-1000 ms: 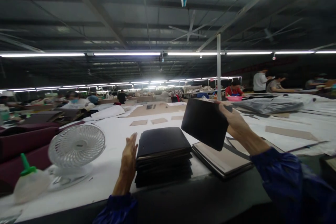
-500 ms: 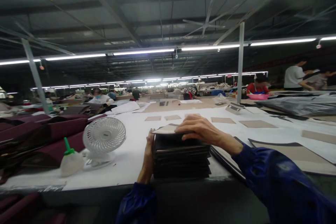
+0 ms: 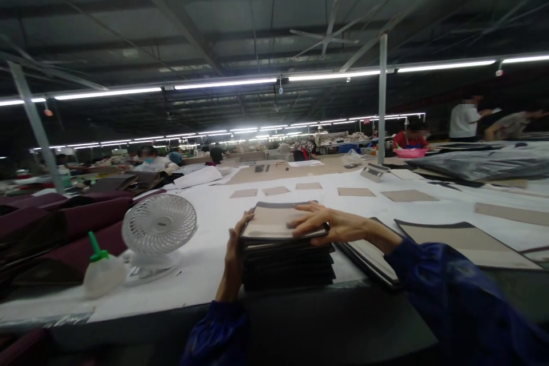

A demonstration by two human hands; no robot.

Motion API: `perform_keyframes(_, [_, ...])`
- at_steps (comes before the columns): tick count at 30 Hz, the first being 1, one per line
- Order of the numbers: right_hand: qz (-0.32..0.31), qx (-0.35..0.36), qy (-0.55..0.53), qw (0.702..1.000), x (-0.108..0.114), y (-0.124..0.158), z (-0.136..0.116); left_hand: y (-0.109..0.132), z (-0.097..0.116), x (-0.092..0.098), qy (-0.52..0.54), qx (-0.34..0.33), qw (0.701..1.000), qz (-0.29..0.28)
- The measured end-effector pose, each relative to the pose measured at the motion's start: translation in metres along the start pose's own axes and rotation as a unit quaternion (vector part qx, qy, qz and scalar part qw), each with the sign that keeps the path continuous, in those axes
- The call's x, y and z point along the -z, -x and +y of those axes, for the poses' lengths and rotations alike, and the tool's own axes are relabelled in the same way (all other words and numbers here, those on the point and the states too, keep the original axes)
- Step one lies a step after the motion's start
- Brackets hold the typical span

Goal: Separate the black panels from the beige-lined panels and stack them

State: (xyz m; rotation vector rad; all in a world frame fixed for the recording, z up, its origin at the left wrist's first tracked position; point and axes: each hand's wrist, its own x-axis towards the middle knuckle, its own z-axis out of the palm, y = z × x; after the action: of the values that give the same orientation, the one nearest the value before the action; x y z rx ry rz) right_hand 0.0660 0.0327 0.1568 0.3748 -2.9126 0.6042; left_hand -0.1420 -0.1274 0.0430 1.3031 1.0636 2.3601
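A dark-edged stack of flat panels (image 3: 287,266) stands at the table's near edge. On its top lies a beige panel (image 3: 270,220) with a black border, its beige face up. My left hand (image 3: 234,251) rests upright along the stack's left side, fingers stretched out, fingertips at the top panel's left edge. My right hand (image 3: 330,224) is on the right part of the top panel, fingers over its face and thumb low at its edge. The lower panels show only as dark layered edges.
A white fan (image 3: 160,229) and a bottle with a green nozzle (image 3: 103,271) stand left. Maroon pieces (image 3: 98,211) lie beyond them. Larger bordered panels (image 3: 458,240) lie right, with small beige pieces (image 3: 355,191) behind the stack. People work farther back.
The top panel, tilted up at the far side of the stack before, now lies flatter on it with its beige face showing. My right hand has come down with it. The view has shifted slightly right.
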Motion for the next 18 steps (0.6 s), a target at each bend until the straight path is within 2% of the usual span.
perform_keyframes(3, [0.028,-0.044,-0.012,0.999,0.001,0.010,0.000,0.003,0.003,-0.002,0.006,-0.013,1.000,0.001])
perform_keyframes(5, [0.091,-0.091,-0.016,0.992,0.002,0.027,-0.002,0.004,0.006,-0.004,0.029,0.002,1.000,0.006])
perform_keyframes(7, [0.140,-0.168,0.010,0.976,0.002,0.051,-0.004,0.005,0.008,-0.007,0.053,0.026,0.998,0.020])
perform_keyframes(8, [0.129,-0.213,0.032,0.968,0.000,0.064,-0.004,0.005,0.009,-0.007,0.063,0.037,0.997,0.030])
perform_keyframes(10, [0.038,-0.295,0.076,0.952,-0.006,0.092,-0.001,0.004,0.009,-0.008,0.071,0.045,0.995,0.051])
perform_keyframes(12, [-0.063,-0.338,0.097,0.934,-0.015,0.117,0.004,0.003,0.008,-0.008,0.074,0.046,0.994,0.064])
perform_keyframes(13, [-0.086,-0.349,0.103,0.928,-0.021,0.126,0.006,0.003,0.008,-0.007,0.076,0.049,0.994,0.064])
perform_keyframes(15, [-0.075,-0.357,0.118,0.924,-0.030,0.139,0.010,0.003,0.007,-0.007,0.079,0.056,0.993,0.066])
perform_keyframes(18, [-0.012,-0.332,0.135,0.933,-0.036,0.149,0.011,0.003,0.007,-0.007,0.079,0.057,0.992,0.075])
